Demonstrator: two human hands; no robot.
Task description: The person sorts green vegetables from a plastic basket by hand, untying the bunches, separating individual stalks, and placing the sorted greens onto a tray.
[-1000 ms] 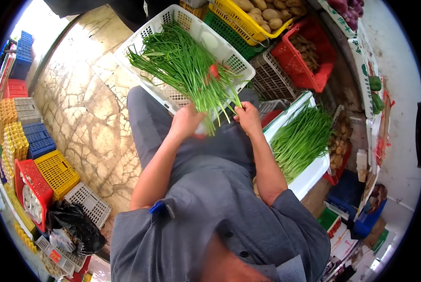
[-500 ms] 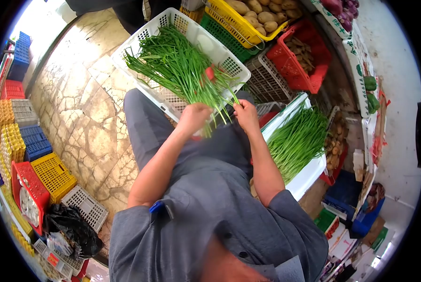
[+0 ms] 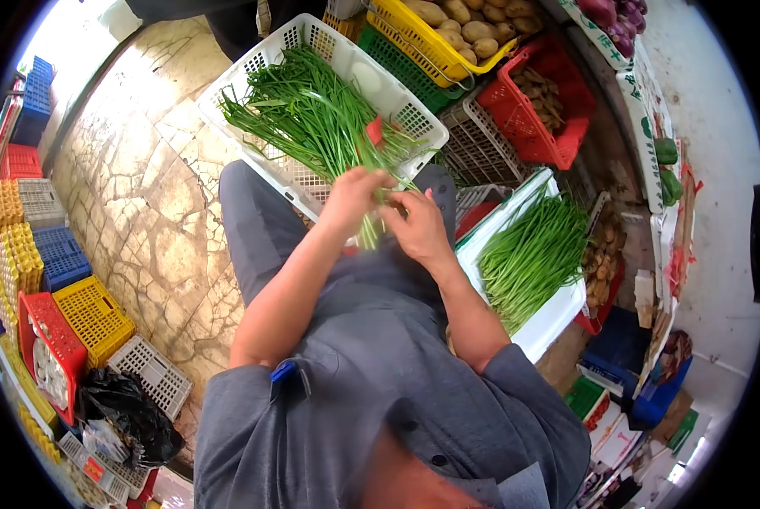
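Long green stalks [image 3: 312,110] lie across a white crate [image 3: 218,85] over the person's lap, with something red [image 3: 375,131] on them. My left hand [image 3: 354,197] is closed round the lower part of the stalks, and their pale ends stick out below it. Beside it, fingers nearly touching, my right hand [image 3: 417,222] pinches at the stalks; the exact hold is blurred. Right of my right forearm, more green stalks [image 3: 537,254] fill a white foam box [image 3: 549,327].
Behind the crate stand a yellow basket of potatoes [image 3: 473,32] and a red basket [image 3: 566,127]. Stacked crates and a black plastic bag [image 3: 134,416] are on the left. Part of another person in dark clothes [image 3: 235,25] shows at the top.
My right hand has moved left from the crate's near right corner to my left hand. The few stalks it held apart are now beside the bunch. The view has shifted slightly.
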